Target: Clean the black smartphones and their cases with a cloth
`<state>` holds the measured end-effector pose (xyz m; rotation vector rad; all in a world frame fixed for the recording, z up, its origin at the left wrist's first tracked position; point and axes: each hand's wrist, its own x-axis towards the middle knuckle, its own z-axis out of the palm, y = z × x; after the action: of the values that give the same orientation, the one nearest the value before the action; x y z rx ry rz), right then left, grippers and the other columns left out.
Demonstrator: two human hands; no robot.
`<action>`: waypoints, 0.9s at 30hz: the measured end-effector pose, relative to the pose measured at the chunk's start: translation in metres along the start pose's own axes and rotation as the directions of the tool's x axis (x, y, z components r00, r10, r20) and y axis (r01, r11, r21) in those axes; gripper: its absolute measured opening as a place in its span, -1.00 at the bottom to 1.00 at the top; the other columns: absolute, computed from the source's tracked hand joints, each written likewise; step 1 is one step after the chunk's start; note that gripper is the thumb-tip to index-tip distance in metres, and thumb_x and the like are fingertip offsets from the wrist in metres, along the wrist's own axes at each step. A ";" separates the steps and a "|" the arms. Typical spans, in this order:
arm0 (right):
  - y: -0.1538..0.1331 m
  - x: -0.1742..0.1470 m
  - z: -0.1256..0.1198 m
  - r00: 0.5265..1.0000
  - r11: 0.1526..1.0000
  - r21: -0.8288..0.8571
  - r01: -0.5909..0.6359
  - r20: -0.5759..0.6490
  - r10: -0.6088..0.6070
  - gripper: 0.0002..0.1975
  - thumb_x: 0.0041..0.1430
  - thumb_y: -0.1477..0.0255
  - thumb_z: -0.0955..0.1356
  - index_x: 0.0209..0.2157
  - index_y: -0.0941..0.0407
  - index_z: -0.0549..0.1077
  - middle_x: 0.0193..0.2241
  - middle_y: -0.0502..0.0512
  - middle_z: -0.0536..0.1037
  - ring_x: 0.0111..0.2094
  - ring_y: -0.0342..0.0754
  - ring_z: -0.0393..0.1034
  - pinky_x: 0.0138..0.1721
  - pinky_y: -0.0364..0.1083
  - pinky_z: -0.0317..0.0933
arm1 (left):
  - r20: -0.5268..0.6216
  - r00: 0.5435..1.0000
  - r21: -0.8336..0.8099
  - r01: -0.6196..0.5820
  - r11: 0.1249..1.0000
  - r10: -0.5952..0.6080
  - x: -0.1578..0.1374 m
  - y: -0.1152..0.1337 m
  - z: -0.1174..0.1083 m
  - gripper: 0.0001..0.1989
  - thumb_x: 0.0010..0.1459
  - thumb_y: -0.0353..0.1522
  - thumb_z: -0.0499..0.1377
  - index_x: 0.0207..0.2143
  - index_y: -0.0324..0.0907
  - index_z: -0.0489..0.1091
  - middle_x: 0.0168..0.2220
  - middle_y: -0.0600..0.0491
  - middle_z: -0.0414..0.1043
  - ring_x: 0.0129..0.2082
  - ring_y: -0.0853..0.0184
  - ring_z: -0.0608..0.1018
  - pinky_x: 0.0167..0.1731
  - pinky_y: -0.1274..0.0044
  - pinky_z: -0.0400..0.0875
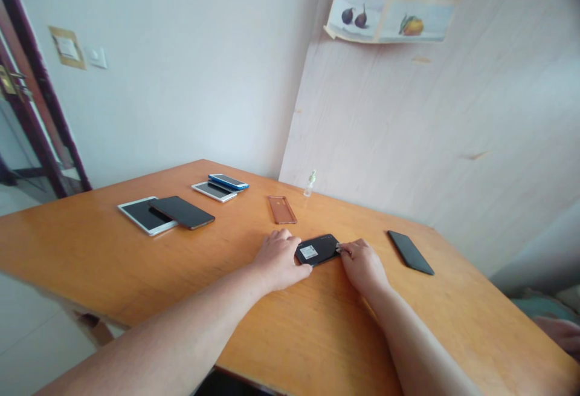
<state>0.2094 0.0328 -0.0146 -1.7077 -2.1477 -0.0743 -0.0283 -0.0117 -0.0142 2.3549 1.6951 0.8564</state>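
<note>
A black smartphone [325, 247] with a white label on its back lies on the wooden table in front of me, back side up. My left hand [278, 258] holds it by its left end, thumb along the near edge and fingers over the far one. At the phone's right end, my right hand [362, 264] pinches something small and pale that I cannot make out, touching the phone's edge. A brown phone case [281, 210] rests just beyond the left hand. To the right of my right hand lies a dark phone [410, 253].
On the left, a dark tablet [183, 211] overlaps a white tablet [144, 214]. Behind them, a blue-edged phone [229, 181] leans over a white phone [212, 191]. A small clear spray bottle [310, 184] stands near the wall. Part of another person's hand [559, 331] shows at the right edge.
</note>
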 end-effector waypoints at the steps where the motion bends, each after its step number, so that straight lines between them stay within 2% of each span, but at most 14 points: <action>1: -0.005 -0.001 0.000 1.000 1.000 0.010 0.006 -0.004 -0.006 -0.69 0.21 0.46 0.23 -0.19 0.10 0.60 -0.25 0.19 0.52 -0.13 0.02 0.42 -0.06 -0.06 0.28 | -0.004 1.000 -0.007 -0.012 1.000 0.012 0.000 0.000 0.001 -0.62 -0.09 -0.16 0.28 -0.20 -0.10 0.42 -0.21 -0.06 0.37 -0.14 0.05 0.42 -0.13 0.32 0.29; 4: -0.029 -0.010 0.000 0.991 0.988 0.086 0.131 0.012 -0.133 -0.70 0.21 0.50 0.23 -0.19 0.09 0.59 -0.27 0.17 0.50 -0.18 0.00 0.42 -0.10 -0.08 0.29 | -0.027 0.999 -0.025 -0.031 0.999 0.030 0.000 -0.002 0.004 -0.60 -0.11 -0.21 0.29 -0.18 -0.11 0.39 -0.19 -0.06 0.40 -0.12 0.06 0.42 -0.12 0.33 0.28; 7: -0.055 -0.021 0.000 0.939 0.918 0.226 0.326 0.038 -0.343 -0.70 0.23 0.50 0.23 -0.18 0.04 0.58 -0.28 0.12 0.49 -0.19 -0.03 0.40 -0.13 -0.09 0.30 | -0.048 0.999 -0.052 -0.027 0.998 0.024 0.001 -0.004 0.006 -0.59 -0.09 -0.24 0.27 -0.15 -0.12 0.35 -0.17 -0.07 0.42 -0.11 0.06 0.43 -0.13 0.34 0.29; 9: -0.060 -0.023 0.000 0.912 0.878 0.291 0.380 0.037 -0.408 -0.70 0.24 0.49 0.23 -0.17 0.02 0.57 -0.28 0.11 0.50 -0.19 -0.04 0.40 -0.14 -0.10 0.30 | -0.048 0.999 -0.070 -0.029 0.997 0.026 0.001 -0.005 0.007 -0.56 -0.09 -0.24 0.27 -0.11 -0.13 0.34 -0.14 -0.08 0.43 -0.10 0.05 0.44 -0.12 0.34 0.29; 11: -0.050 -0.018 0.001 0.932 0.894 0.293 0.339 0.027 -0.362 -0.71 0.24 0.47 0.24 -0.15 0.02 0.57 -0.27 0.11 0.50 -0.19 -0.04 0.41 -0.13 -0.11 0.29 | -0.045 0.999 -0.081 -0.033 0.996 0.029 0.002 -0.005 0.006 -0.53 -0.10 -0.25 0.28 -0.10 -0.14 0.32 -0.13 -0.09 0.44 -0.09 0.05 0.44 -0.11 0.34 0.30; 14: -0.021 -0.004 0.002 0.993 0.978 0.177 0.114 0.003 -0.116 -0.72 0.23 0.46 0.25 -0.17 0.08 0.58 -0.29 0.14 0.51 -0.22 -0.02 0.43 -0.13 -0.08 0.30 | -0.032 0.999 -0.083 -0.029 0.996 0.027 0.001 -0.003 0.005 -0.52 -0.11 -0.26 0.29 -0.10 -0.14 0.32 -0.11 -0.08 0.45 -0.09 0.06 0.45 -0.11 0.35 0.31; 16: -0.009 0.000 0.003 1.000 0.995 0.103 0.009 -0.021 -0.007 -0.70 0.21 0.49 0.24 -0.16 0.11 0.58 -0.27 0.18 0.52 -0.20 0.01 0.44 -0.11 -0.05 0.29 | -0.019 1.000 -0.076 -0.026 0.997 0.025 0.001 -0.002 0.004 -0.51 -0.11 -0.26 0.28 -0.08 -0.15 0.31 -0.09 -0.08 0.45 -0.08 0.07 0.45 -0.09 0.35 0.31; 17: -0.010 -0.001 0.002 1.000 0.996 0.087 0.015 -0.028 -0.012 -0.68 0.20 0.51 0.23 -0.14 0.11 0.58 -0.23 0.20 0.53 -0.16 0.03 0.44 -0.07 -0.03 0.29 | -0.016 1.000 -0.072 -0.023 0.997 0.022 0.001 -0.002 0.004 -0.50 -0.11 -0.26 0.28 -0.07 -0.15 0.30 -0.08 -0.08 0.45 -0.07 0.07 0.45 -0.08 0.35 0.32; 19: -0.023 -0.008 0.001 0.990 0.984 0.104 0.142 -0.020 -0.140 -0.65 0.19 0.54 0.22 -0.11 0.12 0.57 -0.12 0.21 0.54 -0.05 0.05 0.41 0.03 0.00 0.24 | -0.015 1.000 -0.066 -0.018 0.998 0.017 0.001 -0.001 0.004 -0.47 -0.11 -0.24 0.28 -0.05 -0.16 0.29 -0.07 -0.08 0.45 -0.06 0.08 0.45 -0.08 0.35 0.32; 21: -0.046 -0.020 -0.001 0.941 0.928 0.173 0.329 0.024 -0.338 -0.63 0.21 0.53 0.21 -0.05 0.11 0.54 0.00 0.19 0.52 0.06 0.05 0.35 0.13 0.02 0.17 | -0.014 1.000 -0.061 -0.012 0.998 0.011 0.000 -0.001 0.004 -0.46 -0.10 -0.25 0.27 -0.02 -0.16 0.28 -0.07 -0.08 0.45 -0.07 0.08 0.46 -0.09 0.35 0.33; 23: -0.062 -0.027 -0.003 0.874 0.861 0.257 0.440 0.098 -0.476 -0.58 0.24 0.52 0.17 0.05 0.08 0.47 0.11 0.14 0.44 0.16 0.02 0.27 0.20 0.05 0.09 | -0.011 1.000 -0.057 -0.011 0.998 0.010 0.000 -0.001 0.004 -0.44 -0.09 -0.26 0.25 0.01 -0.16 0.26 -0.06 -0.08 0.45 -0.07 0.09 0.46 -0.10 0.36 0.34; 24: -0.065 -0.028 -0.003 0.857 0.851 0.275 0.449 0.138 -0.496 -0.56 0.26 0.52 0.16 0.10 0.07 0.43 0.16 0.13 0.39 0.20 0.03 0.23 0.23 0.10 0.04 | -0.010 1.000 -0.057 -0.013 0.998 0.012 0.000 -0.001 0.004 -0.44 -0.08 -0.26 0.25 0.02 -0.17 0.25 -0.05 -0.09 0.45 -0.06 0.09 0.46 -0.10 0.36 0.34; 25: -0.063 -0.027 -0.003 0.860 0.864 0.267 0.427 0.174 -0.479 -0.55 0.27 0.51 0.15 0.13 0.06 0.40 0.19 0.13 0.35 0.22 0.04 0.19 0.25 0.16 -0.02 | -0.011 1.000 -0.058 -0.015 0.998 0.015 0.000 -0.001 0.005 -0.43 -0.08 -0.26 0.25 0.02 -0.17 0.25 -0.05 -0.09 0.45 -0.06 0.08 0.46 -0.10 0.35 0.34; 27: -0.049 -0.019 -0.002 0.906 0.929 0.185 0.320 0.225 -0.357 -0.55 0.29 0.47 0.14 0.16 0.09 0.37 0.22 0.20 0.29 0.26 0.12 0.12 0.26 0.28 -0.12 | -0.008 1.000 -0.063 -0.024 0.998 0.023 0.000 -0.001 0.005 -0.43 -0.09 -0.23 0.25 0.00 -0.18 0.26 -0.05 -0.09 0.45 -0.05 0.08 0.45 -0.09 0.34 0.34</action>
<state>0.1670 0.0022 -0.0089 -1.3046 -2.5543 0.2129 -0.0264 -0.0100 -0.0192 2.3381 1.6212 0.9088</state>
